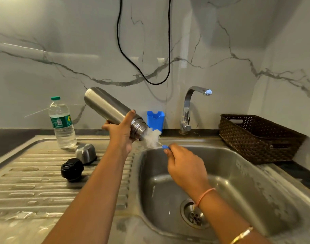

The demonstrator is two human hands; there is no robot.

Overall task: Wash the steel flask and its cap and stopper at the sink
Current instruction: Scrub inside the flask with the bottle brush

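Steel flask (106, 107) is up in the air, tilted, mouth pointing down-right over the sink (238, 182) rim. The left hand (120, 132) grips it around the neck just above the threads. At the mouth, the white bristles of the bottle brush (153, 137), whose blue handle is pinched in the right hand (184, 166) over the basin. Left of the arms, the steel cap (85, 153) and the black stopper (72, 169) sit close together on the draining board (27, 187), water bottle (62, 124) standing behind them.
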